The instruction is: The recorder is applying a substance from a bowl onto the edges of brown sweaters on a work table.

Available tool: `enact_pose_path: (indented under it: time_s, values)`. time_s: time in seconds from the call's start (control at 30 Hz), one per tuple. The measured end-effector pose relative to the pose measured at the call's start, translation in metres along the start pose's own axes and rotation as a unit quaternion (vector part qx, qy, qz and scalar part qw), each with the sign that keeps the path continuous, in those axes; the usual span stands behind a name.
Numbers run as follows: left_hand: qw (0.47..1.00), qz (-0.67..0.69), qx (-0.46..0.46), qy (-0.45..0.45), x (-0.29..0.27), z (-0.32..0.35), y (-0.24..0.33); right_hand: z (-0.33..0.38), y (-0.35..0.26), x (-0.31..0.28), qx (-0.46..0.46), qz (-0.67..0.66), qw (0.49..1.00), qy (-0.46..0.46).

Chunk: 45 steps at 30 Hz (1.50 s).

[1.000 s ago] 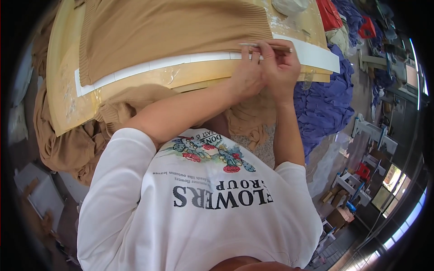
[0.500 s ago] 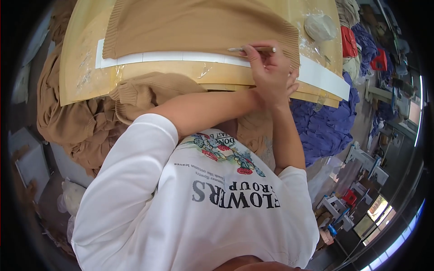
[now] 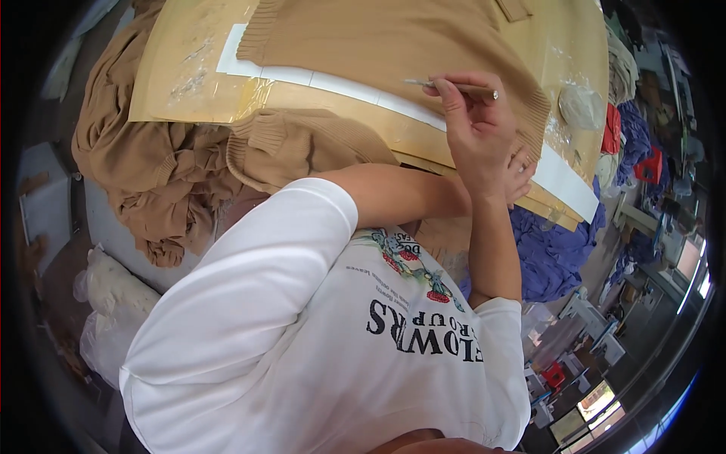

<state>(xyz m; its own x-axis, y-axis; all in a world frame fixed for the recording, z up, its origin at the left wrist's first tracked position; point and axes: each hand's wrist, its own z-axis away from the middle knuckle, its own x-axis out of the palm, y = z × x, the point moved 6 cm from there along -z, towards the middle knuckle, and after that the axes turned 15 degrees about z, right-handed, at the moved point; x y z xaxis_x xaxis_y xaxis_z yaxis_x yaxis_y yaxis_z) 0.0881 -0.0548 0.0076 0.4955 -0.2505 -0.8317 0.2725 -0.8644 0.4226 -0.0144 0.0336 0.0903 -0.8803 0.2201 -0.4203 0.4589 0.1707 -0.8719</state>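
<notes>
Left hand pinches thin tool; right hand hidden, unclear | tan sweater beneath; fabric heap nearby

A thin metal-tipped marking pencil is lying nearly level, pinched at mid-shaft, its point hovering over a tan ribbed knit sweater panel that is lying spread flat across a taped cardboard pattern board.

Matt ribbed knit on glossy taped board

The tan sweater is soft ribbed cloth; the cardboard template shines with tape; the thin tool looks metal, perhaps.
</notes>
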Motion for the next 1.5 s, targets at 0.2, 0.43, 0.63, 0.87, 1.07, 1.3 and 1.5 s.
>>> enact_pose_path:
  time_s: [0.2, 0.43, 0.63, 0.87, 1.07, 1.3, 1.5]
  values:
    - [1.000, 0.002, 0.004, -0.022, -0.009, 0.005, -0.007, -0.011, 0.011, 0.035, -0.036, 0.104, 0.991, -0.072]
    - [0.998, -0.057, -0.006, 0.030, 0.018, -0.002, -0.007, -0.025, -0.014, 0.015, -0.032, 0.020, 0.999, -0.014]
    - [0.998, -0.045, 0.012, -0.030, -0.002, -0.001, -0.002, -0.037, -0.032, -0.089, -0.069, 0.052, 0.972, 0.217]
    - [0.997, 0.064, 0.033, 0.008, -0.010, 0.009, -0.009, -0.066, 0.099, -0.258, 0.060, 0.159, 0.945, 0.278]
    - [0.998, 0.055, 0.038, 0.016, -0.013, 0.011, -0.008, -0.079, 0.137, -0.264, 0.171, 0.335, 0.921, 0.097]
    - [0.998, 0.047, 0.045, 0.024, -0.013, 0.005, -0.008, -0.057, 0.094, -0.263, 0.064, 0.180, 0.945, 0.264]
    - [0.999, 0.034, 0.026, -0.019, -0.010, 0.008, -0.012, 0.002, 0.020, -0.133, 0.050, -0.007, 0.977, 0.209]
